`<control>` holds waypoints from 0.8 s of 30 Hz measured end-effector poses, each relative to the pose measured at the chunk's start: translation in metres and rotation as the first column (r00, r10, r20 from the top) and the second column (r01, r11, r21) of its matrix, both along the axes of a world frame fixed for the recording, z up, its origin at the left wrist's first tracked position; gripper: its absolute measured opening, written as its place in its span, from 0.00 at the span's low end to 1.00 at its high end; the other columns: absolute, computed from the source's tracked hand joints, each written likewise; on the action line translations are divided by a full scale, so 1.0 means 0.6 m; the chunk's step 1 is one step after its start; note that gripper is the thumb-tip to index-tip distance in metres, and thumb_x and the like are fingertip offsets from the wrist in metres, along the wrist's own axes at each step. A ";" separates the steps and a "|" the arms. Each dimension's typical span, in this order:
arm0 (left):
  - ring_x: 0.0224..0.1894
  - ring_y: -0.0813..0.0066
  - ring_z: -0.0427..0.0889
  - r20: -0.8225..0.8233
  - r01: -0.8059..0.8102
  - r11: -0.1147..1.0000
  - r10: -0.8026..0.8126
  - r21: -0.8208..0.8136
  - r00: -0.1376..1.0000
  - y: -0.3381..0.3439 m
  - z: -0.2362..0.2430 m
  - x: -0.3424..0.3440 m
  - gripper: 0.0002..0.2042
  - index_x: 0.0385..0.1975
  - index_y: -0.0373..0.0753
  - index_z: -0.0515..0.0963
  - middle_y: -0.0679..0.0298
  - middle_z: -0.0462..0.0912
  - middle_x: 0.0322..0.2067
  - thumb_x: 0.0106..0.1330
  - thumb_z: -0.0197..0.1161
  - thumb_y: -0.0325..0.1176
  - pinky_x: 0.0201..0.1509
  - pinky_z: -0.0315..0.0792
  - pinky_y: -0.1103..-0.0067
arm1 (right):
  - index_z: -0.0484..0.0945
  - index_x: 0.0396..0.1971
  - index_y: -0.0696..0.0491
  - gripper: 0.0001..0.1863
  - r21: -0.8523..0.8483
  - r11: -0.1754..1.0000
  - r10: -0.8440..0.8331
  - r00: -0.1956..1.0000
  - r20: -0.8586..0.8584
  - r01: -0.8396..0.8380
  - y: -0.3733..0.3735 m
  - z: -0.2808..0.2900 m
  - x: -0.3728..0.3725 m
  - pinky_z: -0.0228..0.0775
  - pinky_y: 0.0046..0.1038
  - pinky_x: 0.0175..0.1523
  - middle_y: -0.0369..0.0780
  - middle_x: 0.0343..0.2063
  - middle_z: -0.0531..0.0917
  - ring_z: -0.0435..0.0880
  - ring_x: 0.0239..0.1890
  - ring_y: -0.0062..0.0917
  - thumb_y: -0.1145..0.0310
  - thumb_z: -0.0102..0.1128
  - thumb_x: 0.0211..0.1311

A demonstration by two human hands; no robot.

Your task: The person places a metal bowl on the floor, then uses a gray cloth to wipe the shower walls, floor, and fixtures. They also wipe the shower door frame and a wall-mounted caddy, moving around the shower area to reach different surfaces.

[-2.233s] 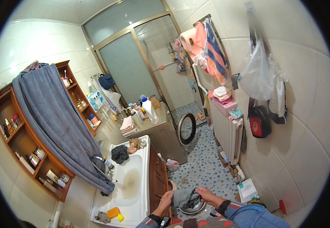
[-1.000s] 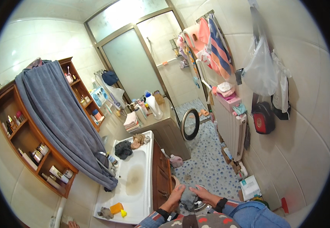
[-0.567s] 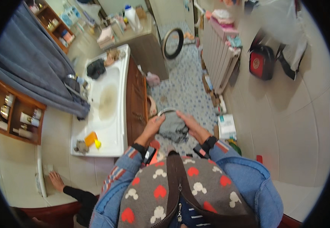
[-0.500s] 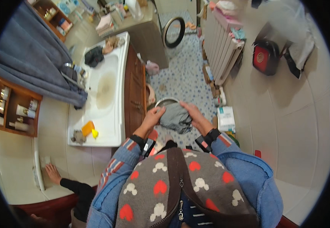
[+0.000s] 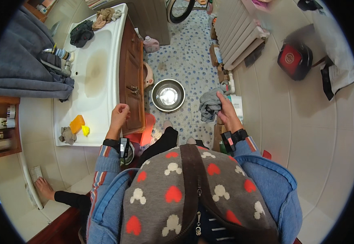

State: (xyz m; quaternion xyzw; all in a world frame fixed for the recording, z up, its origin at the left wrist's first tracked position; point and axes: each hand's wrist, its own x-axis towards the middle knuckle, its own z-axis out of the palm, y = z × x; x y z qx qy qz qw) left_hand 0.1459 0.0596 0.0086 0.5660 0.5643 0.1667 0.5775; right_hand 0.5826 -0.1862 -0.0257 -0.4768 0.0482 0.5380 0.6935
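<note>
A grey cloth hangs bunched above the floor, right of a round metal basin and apart from it; its folds hide its full shape. The right hand grips the cloth by its right side, and how far the fingers reach into it cannot be seen. The left hand is left of the basin, in front of the wooden cabinet, fingers bent toward the thumb; the palm is out of sight, so I cannot tell whether it is fully closed. The basin's bottom is blurred by glare.

Just right of the right hand, a white box is partly covered by that hand. Near the cabinet's near end, an orange-red thing shows only in part, its kind unclear. On the sink, left, lie an orange block and a yellow piece; at its far end are dark cloth and tan cloth, too crumpled to tell as garments. A blue-grey towel, cut off at the left, partly covers the tap. Far right, the radiator is cropped at the top, and a black and red bag looks blurred. Near left, another person's hand touches the wall, the body mostly out of view.
</note>
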 end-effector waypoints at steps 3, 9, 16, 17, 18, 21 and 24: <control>0.24 0.82 0.79 -0.034 -0.022 0.991 0.027 0.133 0.999 0.048 0.010 -0.007 0.10 0.47 0.43 0.78 0.67 0.83 0.31 0.73 0.65 0.40 0.24 0.70 0.83 | 0.60 0.68 0.58 0.37 -0.021 1.000 0.013 0.999 -0.038 -0.014 0.042 -0.005 -0.012 0.82 0.43 0.52 0.46 0.55 0.81 0.85 0.53 0.37 0.59 0.71 0.69; 0.33 0.82 0.82 0.142 0.205 0.975 -0.215 0.079 0.966 0.120 0.055 0.062 0.13 0.55 0.45 0.78 0.67 0.86 0.39 0.76 0.62 0.42 0.33 0.74 0.84 | 0.56 0.71 0.58 0.40 -0.062 0.998 0.027 1.000 -0.009 -0.027 0.138 0.049 -0.052 0.79 0.44 0.57 0.46 0.58 0.79 0.82 0.58 0.37 0.56 0.69 0.70; 0.66 0.64 0.72 0.334 0.462 0.872 -0.392 -0.162 0.857 0.080 0.093 0.248 0.47 0.80 0.53 0.47 0.43 0.57 0.73 0.68 0.70 0.54 0.64 0.73 0.68 | 0.58 0.74 0.51 0.35 0.044 0.943 0.321 0.937 0.139 -0.330 0.271 0.138 -0.157 0.79 0.35 0.55 0.39 0.58 0.79 0.82 0.56 0.25 0.57 0.63 0.75; 0.65 0.65 0.72 0.392 0.437 0.897 -0.379 -0.067 0.838 0.075 0.097 0.266 0.46 0.79 0.50 0.50 0.46 0.58 0.73 0.68 0.71 0.53 0.65 0.72 0.71 | 0.58 0.74 0.51 0.34 0.052 0.926 0.366 0.923 0.120 -0.374 0.286 0.143 -0.175 0.79 0.34 0.56 0.39 0.58 0.79 0.82 0.56 0.25 0.58 0.61 0.76; 0.65 0.67 0.72 0.430 0.410 0.912 -0.369 -0.004 0.824 0.075 0.101 0.278 0.45 0.78 0.47 0.53 0.50 0.58 0.72 0.67 0.72 0.51 0.67 0.70 0.73 | 0.58 0.74 0.51 0.33 0.066 0.912 0.398 0.913 0.089 -0.404 0.298 0.147 -0.191 0.79 0.33 0.56 0.38 0.59 0.78 0.82 0.56 0.25 0.58 0.60 0.77; 0.63 0.71 0.73 0.432 0.378 0.917 -0.394 0.126 0.811 0.102 0.106 0.280 0.36 0.72 0.42 0.64 0.58 0.64 0.69 0.69 0.73 0.44 0.67 0.69 0.76 | 0.58 0.75 0.50 0.31 0.161 0.863 0.480 0.877 0.032 -0.479 0.327 0.157 -0.197 0.79 0.32 0.57 0.38 0.60 0.77 0.82 0.56 0.24 0.59 0.55 0.79; 0.62 0.72 0.74 0.491 0.265 0.963 -0.204 -0.058 0.847 0.158 0.097 0.277 0.26 0.65 0.40 0.72 0.62 0.73 0.63 0.71 0.71 0.39 0.66 0.69 0.75 | 0.59 0.75 0.49 0.29 0.213 0.818 0.539 0.841 0.034 -0.533 0.362 0.160 -0.178 0.76 0.31 0.61 0.39 0.61 0.76 0.80 0.59 0.25 0.57 0.51 0.81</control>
